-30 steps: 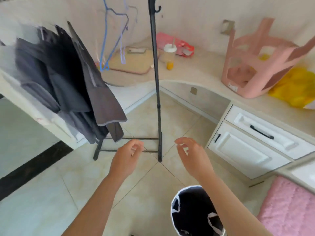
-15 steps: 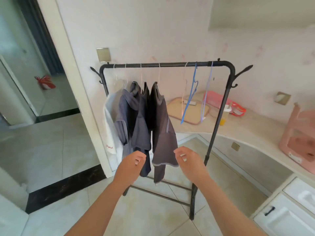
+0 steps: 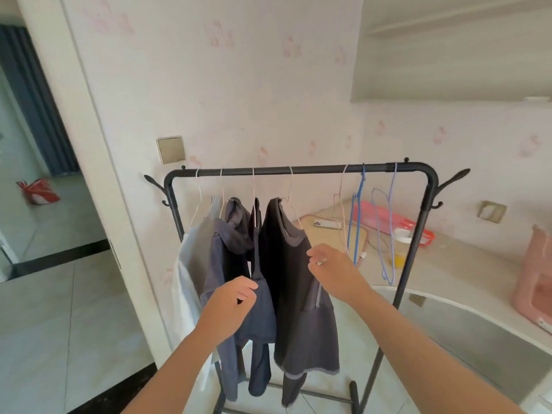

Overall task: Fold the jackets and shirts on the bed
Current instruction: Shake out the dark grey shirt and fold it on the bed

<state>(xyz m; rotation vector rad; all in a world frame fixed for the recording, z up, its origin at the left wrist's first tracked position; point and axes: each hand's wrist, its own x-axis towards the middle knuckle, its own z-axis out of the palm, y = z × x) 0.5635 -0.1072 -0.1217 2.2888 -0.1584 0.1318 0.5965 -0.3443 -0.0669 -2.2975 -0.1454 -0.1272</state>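
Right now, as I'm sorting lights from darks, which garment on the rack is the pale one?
The whitish garment hanging at the left end of the rack; the others beside it are all dark, either blue-grey or charcoal.

A black garment rack (image 3: 298, 169) stands on the tiled floor (image 3: 59, 324) against the patterned wall. Three bare hangers hang at its right end: pale pink (image 3: 343, 210), blue (image 3: 358, 222) and lilac (image 3: 388, 234). Behind it, the curved worktop (image 3: 448, 264) carries a tan board (image 3: 328, 237) with a white power strip (image 3: 327, 224) on it, a pink tray (image 3: 382, 216), a lidded cup (image 3: 400, 249) holding orange liquid, and a pink stool (image 3: 534, 279) at far right. A metal wall plate (image 3: 171, 149) sits above the rack's left end. A red bag (image 3: 37, 191) lies beyond the doorway.
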